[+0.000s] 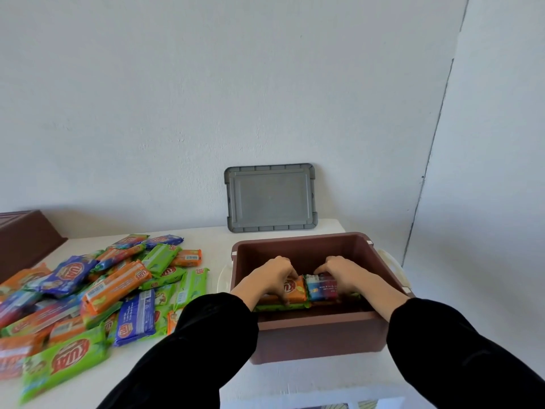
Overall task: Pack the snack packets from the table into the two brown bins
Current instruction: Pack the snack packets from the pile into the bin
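Observation:
A brown bin (pixel 321 335) with white side handles stands open on the white table, right of centre. Both my hands are down inside it. My left hand (pixel 272 276) rests on an orange snack packet (pixel 295 289), fingers curled over it. My right hand (pixel 343 274) grips a blue packet (pixel 320 287) beside the orange one. Green packets (pixel 280 307) lie under them in the bin. A big heap of orange, green and blue snack packets (pixel 97 293) covers the table's left half. A second brown bin (pixel 23 240) shows partly at the far left edge.
A grey bin lid (pixel 269 197) leans upright against the white wall behind the open bin. The white table (pixel 206 234) ends just right of the bin, and its front edge runs along the bottom. Black sleeves cover both my forearms.

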Demonstrator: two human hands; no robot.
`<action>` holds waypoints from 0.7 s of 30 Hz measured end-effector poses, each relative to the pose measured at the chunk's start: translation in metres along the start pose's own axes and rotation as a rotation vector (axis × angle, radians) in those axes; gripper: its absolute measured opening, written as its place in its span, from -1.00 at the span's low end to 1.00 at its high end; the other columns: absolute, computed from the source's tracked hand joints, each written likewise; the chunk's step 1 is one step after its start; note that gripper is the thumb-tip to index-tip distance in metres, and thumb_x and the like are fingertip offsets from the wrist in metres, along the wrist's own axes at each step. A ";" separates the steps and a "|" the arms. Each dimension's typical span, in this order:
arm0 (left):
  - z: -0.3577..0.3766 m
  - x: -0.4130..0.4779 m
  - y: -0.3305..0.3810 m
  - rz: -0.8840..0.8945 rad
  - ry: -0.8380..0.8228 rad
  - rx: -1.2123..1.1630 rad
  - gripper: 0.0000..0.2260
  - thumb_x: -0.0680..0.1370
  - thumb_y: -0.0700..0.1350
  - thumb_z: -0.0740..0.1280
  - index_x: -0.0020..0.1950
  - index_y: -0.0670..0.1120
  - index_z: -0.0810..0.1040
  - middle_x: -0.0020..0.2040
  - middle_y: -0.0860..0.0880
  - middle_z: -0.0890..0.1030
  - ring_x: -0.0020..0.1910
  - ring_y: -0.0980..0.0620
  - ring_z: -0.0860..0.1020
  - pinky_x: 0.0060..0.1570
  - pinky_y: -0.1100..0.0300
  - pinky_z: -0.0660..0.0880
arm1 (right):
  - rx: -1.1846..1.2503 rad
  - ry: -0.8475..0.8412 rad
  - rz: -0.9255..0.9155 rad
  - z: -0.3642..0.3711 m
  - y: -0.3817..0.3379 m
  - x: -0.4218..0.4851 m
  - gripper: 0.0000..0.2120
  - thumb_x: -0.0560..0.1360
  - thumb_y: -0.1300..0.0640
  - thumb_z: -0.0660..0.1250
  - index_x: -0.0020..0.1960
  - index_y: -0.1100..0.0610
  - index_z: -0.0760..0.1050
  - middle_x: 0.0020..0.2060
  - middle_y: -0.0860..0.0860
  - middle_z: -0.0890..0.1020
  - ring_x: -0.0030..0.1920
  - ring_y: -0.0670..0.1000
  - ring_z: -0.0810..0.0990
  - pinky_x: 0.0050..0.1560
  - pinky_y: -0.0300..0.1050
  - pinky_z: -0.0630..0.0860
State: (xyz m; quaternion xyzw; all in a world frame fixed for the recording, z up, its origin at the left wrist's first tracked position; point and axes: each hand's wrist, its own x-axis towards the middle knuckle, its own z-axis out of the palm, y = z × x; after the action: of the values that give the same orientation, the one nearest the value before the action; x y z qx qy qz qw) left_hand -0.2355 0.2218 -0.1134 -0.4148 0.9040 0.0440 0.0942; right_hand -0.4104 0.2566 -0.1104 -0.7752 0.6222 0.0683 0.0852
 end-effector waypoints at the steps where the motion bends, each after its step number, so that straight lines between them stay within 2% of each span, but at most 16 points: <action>1: 0.001 0.000 -0.001 0.005 0.003 -0.005 -0.38 0.36 -0.01 0.50 0.38 -0.09 0.41 0.25 -0.10 0.45 0.22 -0.06 0.38 0.21 0.10 0.37 | 0.007 0.001 0.002 0.000 0.000 0.000 -0.36 0.40 0.19 0.42 0.43 0.07 0.29 0.26 0.12 0.38 0.27 0.11 0.40 0.24 -0.08 0.36; 7: 0.003 0.003 -0.002 0.010 0.016 -0.047 -0.38 0.35 0.03 0.50 0.36 -0.08 0.43 0.22 -0.10 0.45 0.20 -0.05 0.39 0.19 0.09 0.39 | 0.063 -0.019 0.034 -0.001 -0.002 -0.003 -0.32 0.36 0.18 0.47 0.42 0.05 0.29 0.28 0.11 0.37 0.29 0.11 0.37 0.26 -0.09 0.35; 9: -0.001 -0.005 0.000 0.018 0.035 -0.122 -0.39 0.36 0.05 0.49 0.36 -0.10 0.44 0.22 -0.11 0.49 0.21 -0.06 0.43 0.18 0.11 0.40 | 0.146 -0.020 0.036 -0.004 -0.005 -0.006 -0.33 0.35 0.14 0.48 0.41 0.08 0.31 0.30 0.09 0.41 0.30 0.08 0.39 0.26 -0.12 0.35; 11: -0.013 -0.018 -0.001 0.016 0.150 -0.308 -0.45 0.40 0.01 0.47 0.33 -0.13 0.46 0.20 -0.13 0.54 0.18 -0.07 0.51 0.17 0.13 0.44 | 0.251 0.029 0.023 -0.012 -0.009 -0.007 -0.40 0.38 0.09 0.46 0.38 0.09 0.37 0.30 0.07 0.47 0.29 0.04 0.44 0.27 -0.13 0.38; 13: -0.032 -0.038 -0.013 -0.006 0.345 -0.508 -0.57 0.43 -0.06 0.45 0.26 -0.16 0.52 0.11 -0.17 0.60 0.07 -0.07 0.58 0.07 0.20 0.51 | 0.348 0.115 0.009 -0.026 -0.020 -0.006 -0.48 0.40 0.05 0.45 0.32 0.09 0.44 0.25 0.08 0.53 0.22 0.04 0.50 0.26 -0.09 0.43; 15: -0.050 -0.067 -0.033 -0.036 0.506 -0.579 -0.68 0.46 -0.12 0.42 0.18 -0.19 0.57 0.02 -0.17 0.64 -0.03 -0.04 0.61 -0.08 0.39 0.48 | 0.424 0.177 -0.016 -0.044 -0.041 -0.004 -0.53 0.42 0.08 0.43 0.30 0.10 0.46 0.22 0.11 0.55 0.19 0.07 0.53 0.22 -0.11 0.43; 17: -0.059 -0.101 -0.060 -0.087 0.593 -0.585 -0.75 0.47 -0.16 0.40 0.13 -0.19 0.59 -0.03 -0.14 0.66 -0.09 0.04 0.60 -0.12 0.49 0.44 | 0.434 0.227 -0.059 -0.059 -0.071 0.004 -0.54 0.45 0.10 0.40 0.32 0.11 0.44 0.23 0.13 0.54 0.22 0.11 0.52 0.20 -0.10 0.40; 19: -0.053 -0.138 -0.092 -0.187 0.628 -0.581 -0.78 0.49 -0.18 0.39 0.11 -0.18 0.60 -0.05 -0.12 0.66 -0.10 0.06 0.59 -0.09 0.44 0.46 | 0.419 0.281 -0.129 -0.069 -0.108 0.015 -0.54 0.46 0.10 0.39 0.33 0.11 0.42 0.24 0.14 0.54 0.24 0.12 0.51 0.23 -0.06 0.39; 21: -0.035 -0.176 -0.123 -0.319 0.624 -0.593 -0.79 0.49 -0.17 0.38 0.11 -0.15 0.60 -0.07 -0.08 0.64 -0.09 0.05 0.58 -0.05 0.31 0.50 | 0.428 0.302 -0.207 -0.071 -0.148 0.026 -0.54 0.46 0.10 0.38 0.33 0.12 0.42 0.24 0.14 0.54 0.23 0.12 0.51 0.22 -0.04 0.40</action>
State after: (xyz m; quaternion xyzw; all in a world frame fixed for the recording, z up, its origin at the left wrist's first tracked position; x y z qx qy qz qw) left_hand -0.0350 0.2663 -0.0431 -0.5514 0.7621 0.1588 -0.3000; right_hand -0.2606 0.2476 -0.0394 -0.8003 0.5458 -0.1898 0.1598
